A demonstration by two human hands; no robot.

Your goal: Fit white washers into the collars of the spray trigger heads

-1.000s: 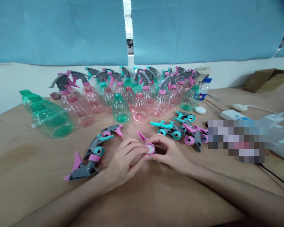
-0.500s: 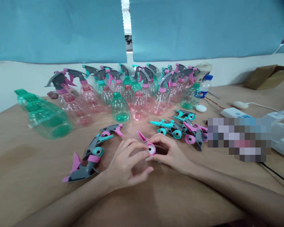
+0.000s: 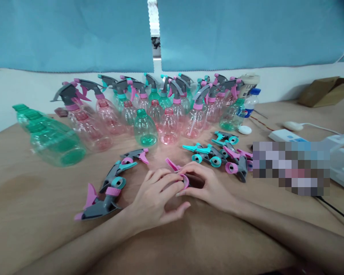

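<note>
The right hand [image 3: 210, 188] grasps a pink-collared spray head [image 3: 186, 182] over the bench [image 3: 172, 248], collar end turned toward the left hand [image 3: 157, 193], whose fingers cover it, thumb free.

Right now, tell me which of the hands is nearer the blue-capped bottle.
Right. The right hand is on the near side of the blue-capped bottle, left of it; the left hand is farther off to the left.
</note>
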